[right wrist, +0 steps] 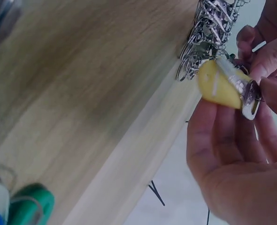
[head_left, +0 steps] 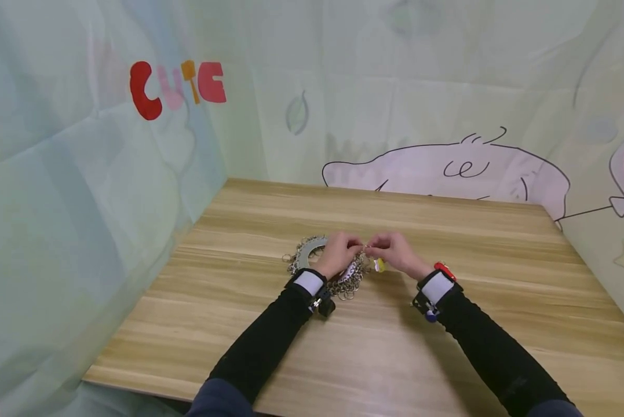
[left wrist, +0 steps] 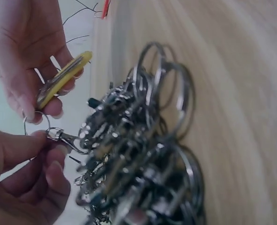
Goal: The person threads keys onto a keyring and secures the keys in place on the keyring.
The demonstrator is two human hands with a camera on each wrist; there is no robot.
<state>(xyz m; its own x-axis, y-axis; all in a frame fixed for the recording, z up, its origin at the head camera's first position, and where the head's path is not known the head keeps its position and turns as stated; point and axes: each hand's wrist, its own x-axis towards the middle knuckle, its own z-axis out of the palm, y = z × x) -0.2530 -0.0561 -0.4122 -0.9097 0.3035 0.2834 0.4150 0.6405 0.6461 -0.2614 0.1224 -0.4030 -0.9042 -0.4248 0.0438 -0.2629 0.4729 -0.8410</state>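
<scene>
A yellow charm (right wrist: 209, 84) with a metal piece hangs by the right hand (head_left: 395, 251), whose thumb and fingertip pinch its key ring (left wrist: 36, 123). Just below that ring, in the left wrist view, thumb and fingers of the left hand (left wrist: 26, 173) pinch a metal swivel clasp (left wrist: 58, 134). The two hands' fingertips nearly meet. A dense bunch of silver rings and clasps (head_left: 349, 286) hangs around a grey ring-shaped holder (head_left: 306, 255) on the table. The left hand and wrist cover part of this holder.
The wood-grain table (head_left: 228, 313) runs to a printed cloth (head_left: 270, 116) at the back and left. Both wrists wear banded cameras. Red (head_left: 444, 270) and green (right wrist: 37, 201) pieces sit at the right wrist.
</scene>
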